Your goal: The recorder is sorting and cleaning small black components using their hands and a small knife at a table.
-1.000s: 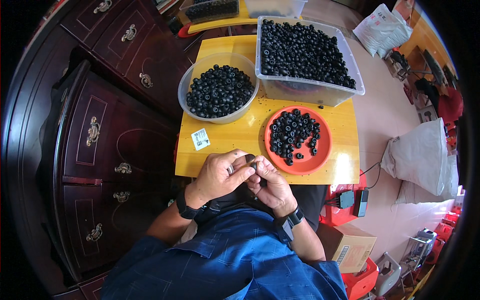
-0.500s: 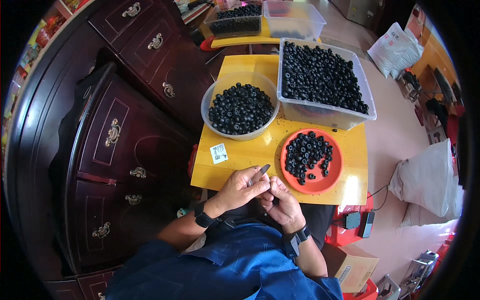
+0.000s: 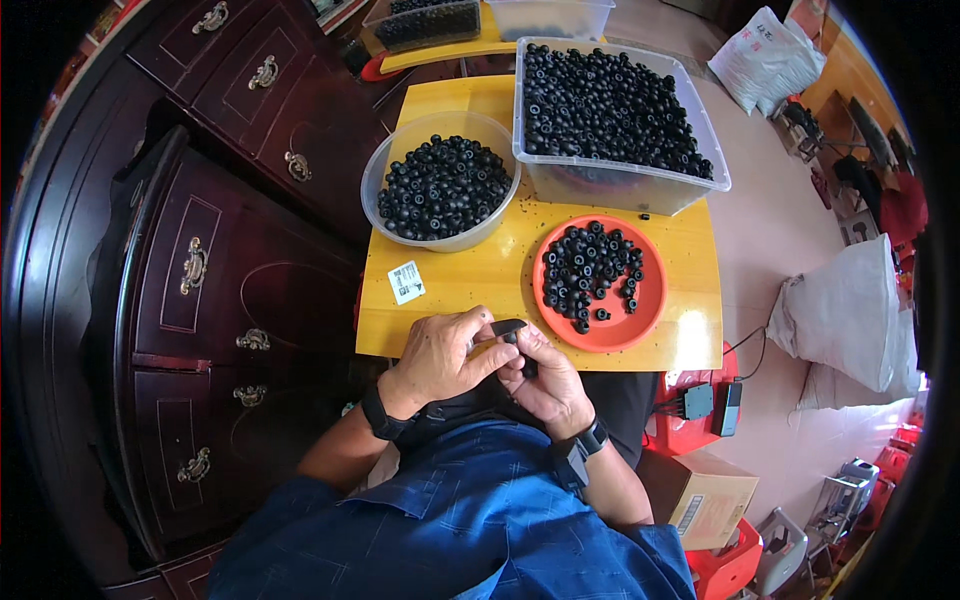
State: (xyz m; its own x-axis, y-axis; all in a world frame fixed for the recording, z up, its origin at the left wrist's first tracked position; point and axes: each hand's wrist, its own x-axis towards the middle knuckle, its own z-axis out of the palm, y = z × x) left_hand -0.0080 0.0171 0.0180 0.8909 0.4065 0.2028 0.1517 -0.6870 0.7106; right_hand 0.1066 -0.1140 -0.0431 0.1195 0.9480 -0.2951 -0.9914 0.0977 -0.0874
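Over the table's near edge my two hands are close together. My left hand [image 3: 440, 358] is closed around a small knife, whose short dark blade [image 3: 508, 326] points toward my right fingers. Most of the knife's handle is hidden in the palm. My right hand [image 3: 552, 388] pinches a small black ring-shaped piece [image 3: 511, 338], right beside the blade. Another dark bit shows lower between the right fingers; I cannot tell what it is. Just beyond, an orange plate [image 3: 640, 318] carries many loose black hollow pieces [image 3: 585, 268].
A round clear tub [image 3: 372, 195] and a large clear bin [image 3: 650, 185], both heaped with black pieces, stand on the yellow table [image 3: 450, 290]. A white label [image 3: 406, 282] lies at left. Dark drawers [image 3: 260, 230] flank the left; white sacks [image 3: 835, 320] stand right.
The whole view has shifted, so the table sits higher and further left. The knife blade has turned flatter and lies closer to the right fingertips, where a black piece now shows.
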